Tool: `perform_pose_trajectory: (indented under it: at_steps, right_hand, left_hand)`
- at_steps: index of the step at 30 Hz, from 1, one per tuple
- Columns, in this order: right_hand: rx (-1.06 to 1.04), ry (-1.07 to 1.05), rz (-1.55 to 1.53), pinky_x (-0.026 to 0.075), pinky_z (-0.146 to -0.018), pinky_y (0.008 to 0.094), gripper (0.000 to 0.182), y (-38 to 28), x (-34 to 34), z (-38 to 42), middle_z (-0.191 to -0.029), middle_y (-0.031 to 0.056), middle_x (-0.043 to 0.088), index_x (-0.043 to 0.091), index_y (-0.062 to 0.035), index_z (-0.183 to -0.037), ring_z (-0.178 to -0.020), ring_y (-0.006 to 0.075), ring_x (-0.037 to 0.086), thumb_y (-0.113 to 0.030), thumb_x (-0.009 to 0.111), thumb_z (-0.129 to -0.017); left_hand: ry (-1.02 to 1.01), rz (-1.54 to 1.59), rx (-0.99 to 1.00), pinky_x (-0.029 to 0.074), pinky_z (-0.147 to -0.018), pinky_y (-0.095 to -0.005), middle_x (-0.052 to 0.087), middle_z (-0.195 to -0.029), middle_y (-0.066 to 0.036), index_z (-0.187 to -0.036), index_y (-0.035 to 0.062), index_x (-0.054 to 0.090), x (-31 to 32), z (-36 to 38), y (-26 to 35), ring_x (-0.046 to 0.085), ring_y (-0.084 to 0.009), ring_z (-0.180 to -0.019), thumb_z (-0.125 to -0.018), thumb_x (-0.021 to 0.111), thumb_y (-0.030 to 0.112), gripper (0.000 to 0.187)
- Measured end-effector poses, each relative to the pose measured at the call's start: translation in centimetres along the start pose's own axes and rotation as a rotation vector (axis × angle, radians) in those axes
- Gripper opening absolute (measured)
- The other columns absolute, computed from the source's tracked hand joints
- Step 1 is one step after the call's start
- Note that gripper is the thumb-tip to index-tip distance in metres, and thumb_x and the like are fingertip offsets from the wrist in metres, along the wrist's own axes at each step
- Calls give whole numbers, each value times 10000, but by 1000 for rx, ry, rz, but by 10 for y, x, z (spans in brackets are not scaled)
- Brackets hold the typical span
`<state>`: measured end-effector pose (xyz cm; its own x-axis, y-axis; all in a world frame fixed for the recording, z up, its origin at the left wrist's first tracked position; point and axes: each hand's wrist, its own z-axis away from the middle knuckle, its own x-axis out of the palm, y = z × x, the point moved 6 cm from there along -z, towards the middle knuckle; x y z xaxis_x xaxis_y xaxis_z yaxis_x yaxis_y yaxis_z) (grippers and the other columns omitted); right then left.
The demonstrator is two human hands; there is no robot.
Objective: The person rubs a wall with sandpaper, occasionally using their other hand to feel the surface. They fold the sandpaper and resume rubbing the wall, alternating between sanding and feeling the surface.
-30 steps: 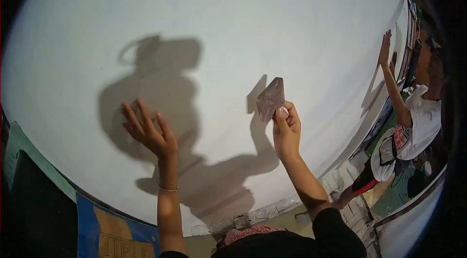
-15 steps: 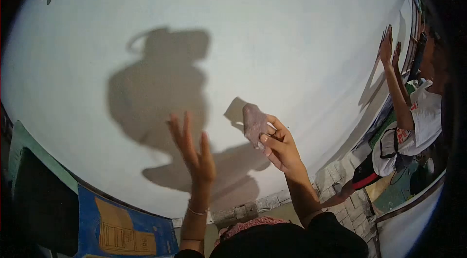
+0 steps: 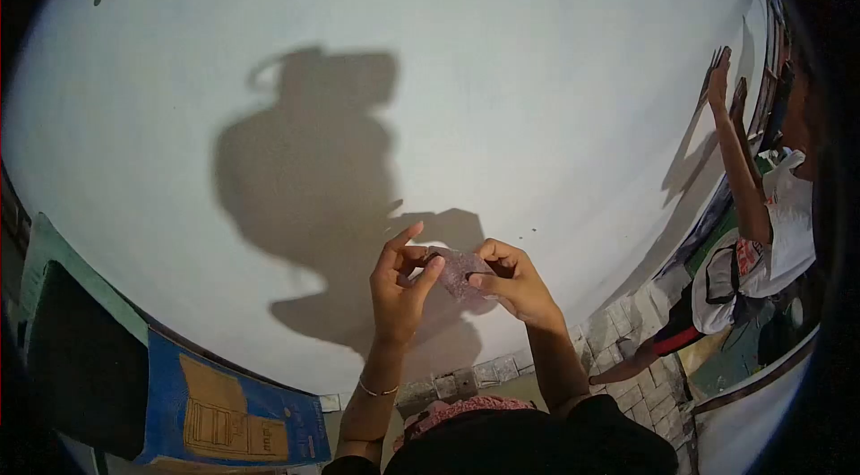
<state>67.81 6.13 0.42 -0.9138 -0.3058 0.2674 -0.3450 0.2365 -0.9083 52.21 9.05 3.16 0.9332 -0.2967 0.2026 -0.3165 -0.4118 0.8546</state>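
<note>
A small purplish-grey piece of what looks like sandpaper [image 3: 460, 272] is held in front of the white wall, level with my lower chest. My left hand [image 3: 401, 287] pinches its left edge between thumb and fingers, with the index finger raised. On the other side, my right hand [image 3: 520, 280] grips the right part, its thumb lying across the face of the piece. The fingers behind the piece are partly hidden. Both hands are in front of the wall [image 3: 555, 117], where their shadow and mine fall.
At the right, another person [image 3: 788, 215] has both hands raised to the wall. A blue panel with a brown printed picture [image 3: 237, 412] stands at lower left beside a dark green-edged chair-like object [image 3: 85, 359]. Paving bricks [image 3: 627, 359] run along the wall's foot.
My left hand, formerly raised with fingers spread, has come in and taken hold of the piece's left edge. My right hand has lowered slightly and turned the piece sideways.
</note>
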Motion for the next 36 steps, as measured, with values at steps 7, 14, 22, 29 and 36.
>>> perform_pose_trajectory:
  at_steps: [7, 14, 22, 29, 36]
  right_hand:
    - [-216, 110, -314, 462, -800, 255, 328, 8, 22, -10, -1041, 47, 564, 496, -41, -1085, -932, 105, 555, 56, 618, -796]
    - [-490, 593, 38, 464, -825, 271, 224, -23, -32, -42, -1101, 101, 593, 556, 31, -1138, -984, 119, 560, -12, 479, -931]
    - [-991, 467, 1525, 191, -1109, 500, 564, -73, 0, -111, -1458, 123, 378, 465, -104, -1354, -1367, 291, 324, -24, 524, -798]
    - [-908, 791, 1694, 3, -1083, 627, 500, -133, -39, -122, -1533, 192, 175, 412, -189, -1412, -1412, 354, 195, -211, 481, -917]
    - [-1026, 17, 1915, -149, -1077, 551, 573, -46, 1, -120, -1511, 117, 287, 450, -290, -1382, -1385, 197, 301, -124, 556, -843]
  left_hand:
    - [329, -51, 162, 483, -692, -204, 609, -893, -13, -1135, 43, 604, -8, -5, -15, 545, -59, -761, -797, 725, 29, 360]
    - [345, -788, 635, 437, -903, -413, 551, -1172, -142, -1162, 53, 587, -16, -29, -21, 527, -265, -1060, -917, 596, 191, 282]
    - [554, -1466, 882, 129, -1102, -567, 245, -1489, -194, -1433, 146, 354, -57, -89, 4, 168, -375, -1402, -964, 413, 409, 541]
    - [577, -1513, 898, 59, -1099, -607, 165, -1533, -186, -1469, 203, 293, -68, -93, -10, 155, -372, -1413, -957, 335, 482, 584]
    - [563, -1568, 961, 50, -1096, -598, 160, -1529, -207, -1465, 143, 293, -71, -89, -12, 123, -398, -1414, -959, 329, 465, 601]
